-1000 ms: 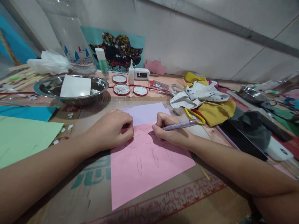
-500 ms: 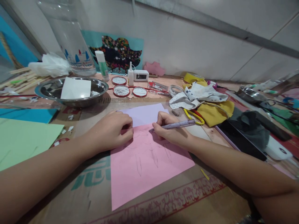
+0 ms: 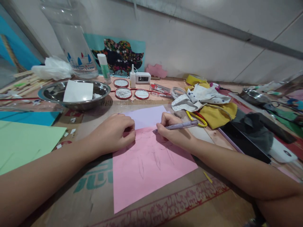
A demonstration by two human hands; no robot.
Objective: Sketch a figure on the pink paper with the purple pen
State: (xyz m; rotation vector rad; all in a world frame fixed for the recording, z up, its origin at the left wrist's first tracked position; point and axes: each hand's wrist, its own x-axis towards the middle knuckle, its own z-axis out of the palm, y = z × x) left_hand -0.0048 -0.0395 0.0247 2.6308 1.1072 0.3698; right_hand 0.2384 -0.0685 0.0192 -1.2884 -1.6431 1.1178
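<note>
A pink sheet of paper with faint pencil outlines lies on the cardboard-covered table, over a lilac sheet. My left hand rests curled on the pink sheet's upper left edge and presses it down. My right hand grips a clear purple pen, its tip touching the pink sheet near the top edge.
A steel bowl holding white paper stands at the back left, near three red-rimmed lids, a glue stick and a small clock. Green paper lies left. Yellow scissors, cloth and a black tablet crowd the right.
My right hand and the pen tip have shifted slightly up and right along the pink sheet's top edge. My left hand stays put.
</note>
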